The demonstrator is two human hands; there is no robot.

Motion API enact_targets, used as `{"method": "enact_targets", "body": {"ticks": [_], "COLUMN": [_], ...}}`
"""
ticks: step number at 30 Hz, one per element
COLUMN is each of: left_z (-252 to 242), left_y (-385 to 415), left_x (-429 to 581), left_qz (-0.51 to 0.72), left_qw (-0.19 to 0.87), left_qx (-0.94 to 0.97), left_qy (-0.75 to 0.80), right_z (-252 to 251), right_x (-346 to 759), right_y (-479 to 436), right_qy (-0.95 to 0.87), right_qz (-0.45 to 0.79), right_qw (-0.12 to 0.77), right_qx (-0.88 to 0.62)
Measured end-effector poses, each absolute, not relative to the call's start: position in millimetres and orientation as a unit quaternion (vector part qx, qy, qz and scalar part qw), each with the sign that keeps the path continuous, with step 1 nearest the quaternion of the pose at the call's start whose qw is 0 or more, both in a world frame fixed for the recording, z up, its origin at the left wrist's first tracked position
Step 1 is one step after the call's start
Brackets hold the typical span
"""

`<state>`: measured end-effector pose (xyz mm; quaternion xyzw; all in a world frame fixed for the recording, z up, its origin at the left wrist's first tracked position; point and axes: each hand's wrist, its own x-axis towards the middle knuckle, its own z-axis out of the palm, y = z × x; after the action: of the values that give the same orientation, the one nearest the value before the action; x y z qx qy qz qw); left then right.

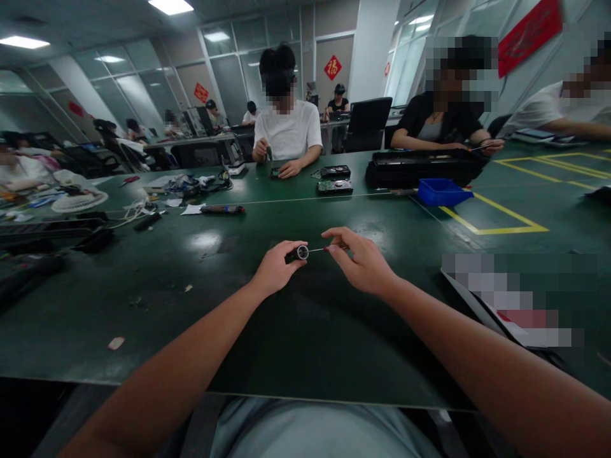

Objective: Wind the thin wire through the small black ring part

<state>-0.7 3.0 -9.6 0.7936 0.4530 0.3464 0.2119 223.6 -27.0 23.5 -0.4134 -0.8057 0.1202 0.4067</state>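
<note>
Over the green tabletop [305, 343], my left hand [274, 270] is closed round a short black cylinder with a silver ring at its end [302, 252]; it looks like a flashlight head, though its kind is not certain. The ringed end faces right and toward me. My right hand [365, 264] pinches a thin screwdriver [317, 250] with a red part by the fingertips. The screwdriver's metal shaft points left, with its tip at the ringed end. Whether the tip touches the inside cannot be made out. Most of the handle is hidden in my fingers.
Ahead sits a co-worker [289, 133] handling a small device. Opened devices [335, 186], a blue tray [443, 192] and a long black case [424, 168] lie beyond my hands. A dark tube-shaped tool [223, 209] lies left. Cables [191, 184] and a white fan [79, 198] are farther left.
</note>
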Motion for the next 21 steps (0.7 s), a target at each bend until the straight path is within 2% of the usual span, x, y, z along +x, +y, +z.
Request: {"method": "enact_targets", "body": {"ticks": [6,9,18,21], "left_z": [-10.0,-10.5,-6.3,-5.0], "left_y": [2.5,2.9,2.6,3.5], "left_x": [-1.3,-1.0,0.5,-1.9], "left_qz": [0.348,0.350,0.358,0.344], "left_qw": [0.208,0.209,0.176,0.160], "left_qx": [0.795,0.796,0.812,0.833], "left_qy": [0.450,0.447,0.426,0.403], "right_z": [27.8,27.0,10.2,4.8], "right_x": [220.0,218.6,212.0,213.3], "right_y": [-29.4,-28.5,-10.7,-4.0], "right_qy": [-0.778,-0.745,-0.549,-0.476], "right_qz": [0.145,0.174,0.399,0.480], "right_qw": [0.405,0.444,0.599,0.606], "right_qx": [-0.458,-0.467,-0.425,-0.419]}}
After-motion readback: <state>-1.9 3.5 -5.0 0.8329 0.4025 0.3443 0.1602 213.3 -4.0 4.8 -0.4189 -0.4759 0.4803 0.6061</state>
